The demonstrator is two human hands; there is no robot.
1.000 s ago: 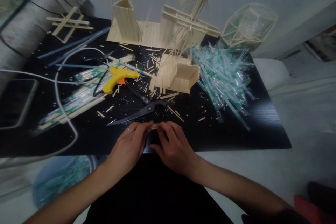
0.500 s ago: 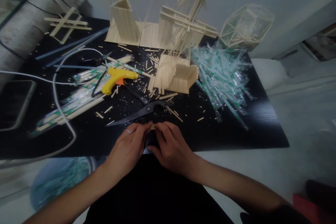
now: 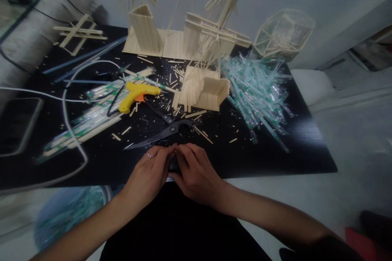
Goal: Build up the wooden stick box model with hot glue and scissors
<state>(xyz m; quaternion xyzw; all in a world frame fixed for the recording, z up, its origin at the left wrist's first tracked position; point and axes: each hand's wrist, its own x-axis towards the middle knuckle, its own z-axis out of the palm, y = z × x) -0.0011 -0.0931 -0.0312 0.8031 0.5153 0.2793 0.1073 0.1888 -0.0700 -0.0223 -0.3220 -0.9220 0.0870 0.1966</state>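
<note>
At the table's front edge my left hand (image 3: pixel 150 173) and my right hand (image 3: pixel 196 175) meet, fingers curled and fingertips pressed together. Pinched between them is a short wooden stick piece, now almost wholly hidden by the fingers. Just beyond the fingertips lie black scissors (image 3: pixel 171 129), spread apart, blades pointing left. Behind them a yellow hot glue gun (image 3: pixel 134 94) rests on wrapped chopsticks (image 3: pixel 94 110). A small wooden stick model (image 3: pixel 208 89), with a box-like part on a flat base, stands further back.
Torn plastic wrappers (image 3: pixel 257 94) are heaped on the right. Taller stick structures (image 3: pixel 145 28) stand along the wall, with crossed sticks (image 3: pixel 80 34) at back left. A white cord (image 3: pixel 65 118) loops across the left. Below the table sits a bin (image 3: pixel 73 216) of wrappers.
The fingertips have drawn closer together, and the pale stick piece seen between them before is now nearly covered. The camera view has shifted slightly; the other things lie as before.
</note>
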